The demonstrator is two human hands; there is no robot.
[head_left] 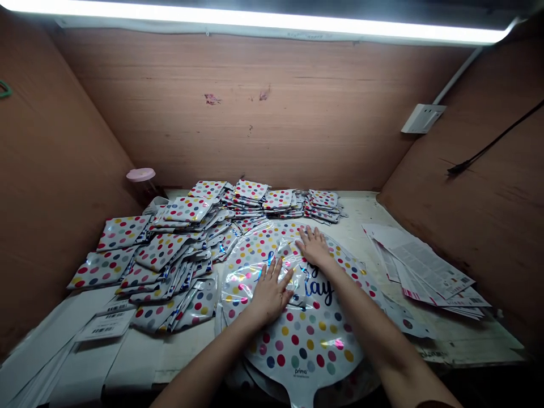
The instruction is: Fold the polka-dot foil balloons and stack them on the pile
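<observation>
A flat, round foil balloon (293,334) with coloured dots and blue lettering lies in front of me, its tail toward the table's near edge. More balloons of the same kind show beneath it. My left hand (271,293) rests on its middle left, palm down with fingers spread, covering part of the lettering. Higher up and to the right, my right hand (313,247) lies on the upper part of the balloon, also with spread fingers. Neither hand grips anything.
Stacks of folded dotted balloons (170,249) fill the left and back. Printed sheets (425,266) lie at the right, and white paper with barcode labels (105,326) at the near left. A pink-lidded container (141,175) stands by the left wall. Wooden panels (246,113) enclose the table.
</observation>
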